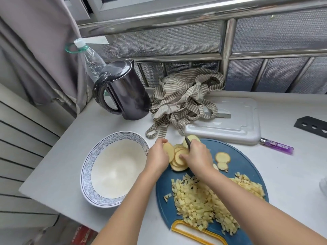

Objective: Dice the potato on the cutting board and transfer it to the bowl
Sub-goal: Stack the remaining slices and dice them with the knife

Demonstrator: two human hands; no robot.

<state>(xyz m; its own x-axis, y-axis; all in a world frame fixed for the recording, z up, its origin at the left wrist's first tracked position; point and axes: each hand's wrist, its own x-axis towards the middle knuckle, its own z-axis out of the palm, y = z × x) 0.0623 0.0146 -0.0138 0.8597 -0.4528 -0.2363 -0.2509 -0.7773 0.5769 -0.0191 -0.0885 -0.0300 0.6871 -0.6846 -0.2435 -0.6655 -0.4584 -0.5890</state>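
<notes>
On my counter (pixel 62 165), the blue cutting board (pixel 247 165) fills the lower right, with the bowl (pixel 88 156) just left of it. Diced potato (pixel 200 200) heaps on the board, and potato slices (pixel 178 156) fan at centre. My left hand (pixel 157 156) pinches one slice in its fingers; my right hand (pixel 199 156) curls its fingers round the knife (pixel 177 122).
</notes>
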